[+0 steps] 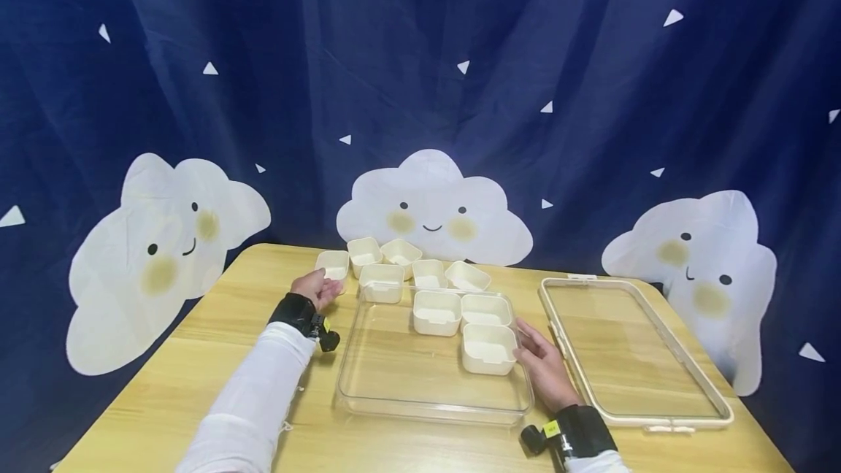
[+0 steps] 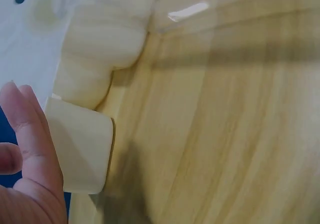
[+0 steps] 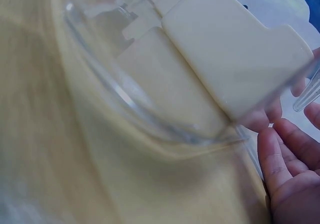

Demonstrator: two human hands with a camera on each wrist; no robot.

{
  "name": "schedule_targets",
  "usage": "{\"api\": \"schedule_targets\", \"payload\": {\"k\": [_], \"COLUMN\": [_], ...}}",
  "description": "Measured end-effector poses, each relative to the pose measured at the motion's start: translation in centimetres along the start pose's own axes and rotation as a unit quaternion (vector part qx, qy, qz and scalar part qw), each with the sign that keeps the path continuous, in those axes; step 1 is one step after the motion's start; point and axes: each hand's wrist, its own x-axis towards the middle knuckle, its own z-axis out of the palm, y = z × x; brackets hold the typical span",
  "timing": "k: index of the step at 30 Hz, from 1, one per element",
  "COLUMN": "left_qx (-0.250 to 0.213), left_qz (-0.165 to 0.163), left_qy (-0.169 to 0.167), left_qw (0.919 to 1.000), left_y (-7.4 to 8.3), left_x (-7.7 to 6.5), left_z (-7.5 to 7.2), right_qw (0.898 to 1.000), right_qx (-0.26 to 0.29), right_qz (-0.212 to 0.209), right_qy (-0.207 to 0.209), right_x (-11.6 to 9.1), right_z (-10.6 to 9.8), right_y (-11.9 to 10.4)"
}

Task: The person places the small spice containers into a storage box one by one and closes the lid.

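Note:
My left hand [image 1: 318, 288] is beside the leftmost small cream box [image 1: 332, 266] at the table's back, fingers extended. In the left wrist view, those straight fingers [image 2: 35, 139] lie along that box's side [image 2: 82, 149]. On the right, my right hand [image 1: 547, 367] is at the right side of the front cream box [image 1: 489, 350], inside a large clear container [image 1: 394, 389]. The right wrist view shows this box [image 3: 235, 48] upright behind the clear wall, with loosely extended fingers [image 3: 272, 156] at its edge; exact contact is hard to tell. Two more cream boxes [image 1: 436, 312] stand behind it.
Several more cream boxes [image 1: 429, 274] crowd the table's back edge behind the container. A clear lid with a cream frame [image 1: 657, 425] lies flat at the right. A dark blue curtain [image 1: 420, 93] with cloud pictures hangs behind the wooden table [image 1: 164, 393].

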Motion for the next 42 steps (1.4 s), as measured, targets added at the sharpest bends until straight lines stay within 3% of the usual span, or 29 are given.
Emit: {"api": "schedule_targets", "payload": {"k": [6, 15, 22, 30, 42], "left_qx": [0.024, 0.043, 0.048, 0.054, 0.058], "left_qz": [0.01, 0.016, 0.013, 0.006, 0.007], "left_qy": [0.022, 0.021, 0.035, 0.027, 0.048], "left_qw": [0.9994, 0.9987, 0.9982, 0.9981, 0.9971], "left_y": [-0.4, -0.7, -0.5, -0.4, 0.3], "left_x": [1.0, 1.4, 1.0, 1.3, 0.0], "left_z": [-1.3, -1.2, -0.8, -0.9, -0.6], "right_qw": [1.0, 1.0, 1.0, 1.0, 1.0], "right_qx": [-0.001, 0.004, 0.005, 0.003, -0.004], "right_qz": [0.001, -0.009, -0.007, -0.008, 0.009], "right_qy": [0.006, 0.0, 0.002, 0.0, 0.002], "right_x": [-0.2, -0.1, 0.0, 0.0, 0.1], "right_z": [0.2, -0.1, 0.0, 0.1, 0.0], "right_y": [0.2, 0.2, 0.1, 0.1, 0.2]}}
